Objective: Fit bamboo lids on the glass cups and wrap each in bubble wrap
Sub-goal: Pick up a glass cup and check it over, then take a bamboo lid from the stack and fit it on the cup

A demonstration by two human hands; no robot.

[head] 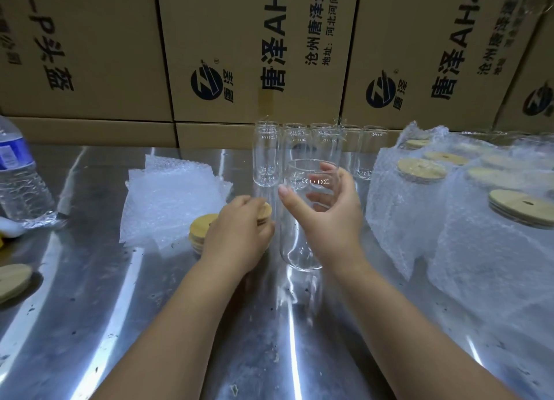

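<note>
Two grips busy | right grip (pixel 326 217) curled round cup (pixel 298 249) near rim | left grip (pixel 239 235) pinches lid (pixel 266 211) | glass likely slippery, fragile: hold mid-wall

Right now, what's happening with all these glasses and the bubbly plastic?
Someone is packing. The right hand holds an open cup upright, and the left hand grips a bamboo lid at a small pile beside it. The lid is not on the cup yet. More bare cups wait behind, bubble wrap sheets lie to the left, and wrapped cups with lids on stand at the right.
</note>
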